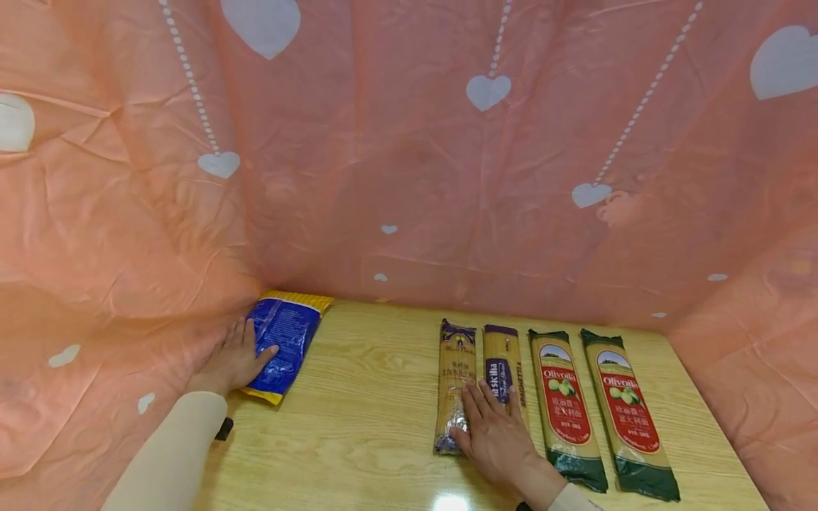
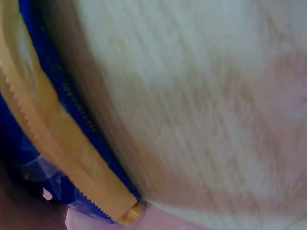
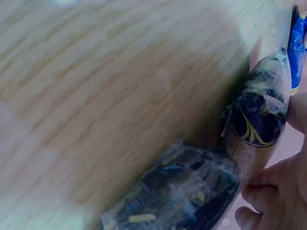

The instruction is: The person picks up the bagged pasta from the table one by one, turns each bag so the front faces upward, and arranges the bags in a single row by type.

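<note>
My left hand (image 1: 238,358) rests with extended fingers on a blue and yellow plastic bag (image 1: 287,333) at the table's back left. In the left wrist view the bag's yellow serrated edge (image 2: 57,139) shows. My right hand (image 1: 501,436) lies flat over the lower parts of two spaghetti packs, side by side. One is a clear pack with purple ends (image 1: 456,355); the other has a dark purple label (image 1: 496,376), partly hidden under the fingers. The right wrist view shows their crinkled ends (image 3: 256,115), with curved fingertips (image 3: 259,194) over them.
Right of my right hand lie two Olivoila spaghetti packs (image 1: 564,397) with red labels and green ends, roughly parallel. The wooden table (image 1: 364,383) is bordered behind and at both sides by a pink sheet (image 1: 409,177) with white hearts.
</note>
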